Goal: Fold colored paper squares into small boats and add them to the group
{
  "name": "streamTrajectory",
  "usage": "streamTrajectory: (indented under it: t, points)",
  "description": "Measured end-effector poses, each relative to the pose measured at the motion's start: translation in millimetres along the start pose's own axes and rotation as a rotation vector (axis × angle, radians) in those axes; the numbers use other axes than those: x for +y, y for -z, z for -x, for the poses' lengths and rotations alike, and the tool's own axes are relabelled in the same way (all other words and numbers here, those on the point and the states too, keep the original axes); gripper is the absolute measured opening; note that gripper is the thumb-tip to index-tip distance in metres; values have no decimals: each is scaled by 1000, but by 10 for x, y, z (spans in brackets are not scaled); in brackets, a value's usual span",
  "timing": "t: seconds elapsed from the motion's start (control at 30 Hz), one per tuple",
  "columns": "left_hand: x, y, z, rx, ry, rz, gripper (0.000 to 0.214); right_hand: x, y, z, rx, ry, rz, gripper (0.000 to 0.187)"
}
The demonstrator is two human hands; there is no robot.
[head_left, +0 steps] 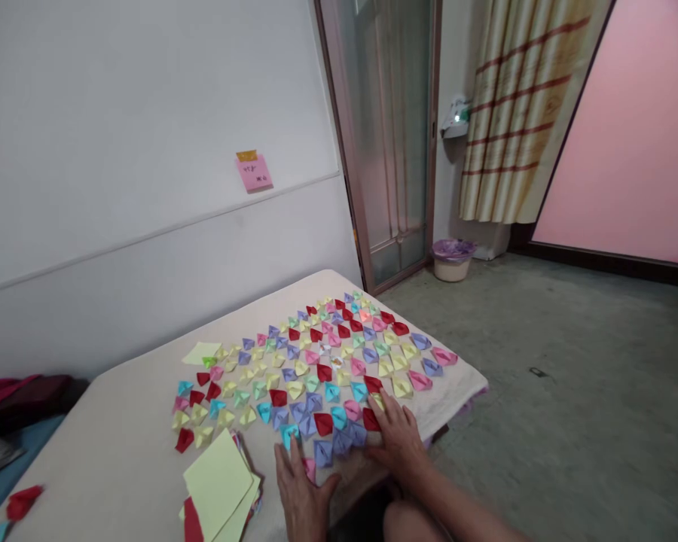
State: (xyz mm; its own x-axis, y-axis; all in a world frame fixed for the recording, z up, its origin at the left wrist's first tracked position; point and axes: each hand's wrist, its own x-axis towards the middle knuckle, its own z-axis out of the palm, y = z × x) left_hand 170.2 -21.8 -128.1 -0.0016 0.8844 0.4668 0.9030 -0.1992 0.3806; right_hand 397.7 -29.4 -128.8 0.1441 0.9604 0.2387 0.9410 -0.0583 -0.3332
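Many small folded paper boats (324, 373) in red, yellow, blue, purple, pink and green lie in rough rows over the table's right half. My left hand (305, 493) rests at their near edge, open, its fingertips at a turquoise paper boat (288, 434). A pink paper boat (309, 470) shows partly between its thumb and fingers. My right hand (398, 436) lies open with fingers stretched over the near right boats, touching or close to a red paper boat (371, 419). Purple paper boats (342, 440) sit between the two hands. Some boats are partly hidden under my fingers.
A stack of pale yellow paper sheets (218, 482) lies left of my left hand. Another yellow sheet (200, 353) is farther back on the cloth-covered table (129, 406). A red folded piece (23, 502) sits at far left. A lined bin (452, 263) stands on the floor.
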Motion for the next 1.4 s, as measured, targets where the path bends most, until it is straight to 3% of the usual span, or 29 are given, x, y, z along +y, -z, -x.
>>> streamTrajectory:
  t: [0.43, 0.7, 0.97, 1.17, 1.4]
  points:
    - [17, -87, -59, -7, 4, -26, 99, -61, 45, -11, -45, -29, 21, 91]
    - [156, -159, -200, -52, 10, 35, 98, -38, 8, -53, -56, -19, 15, 92]
    - [365, -233, -412, -123, 26, 98, 100, -62, 26, -199, 13, 13, 7, 88]
    - [552, -394, -617, -180, 7, 188, 97, 10, 123, -362, 10, -10, 30, 81]
    - [846, -725, -839, -200, -61, 244, 93, 353, 198, -659, 56, 17, 44, 70]
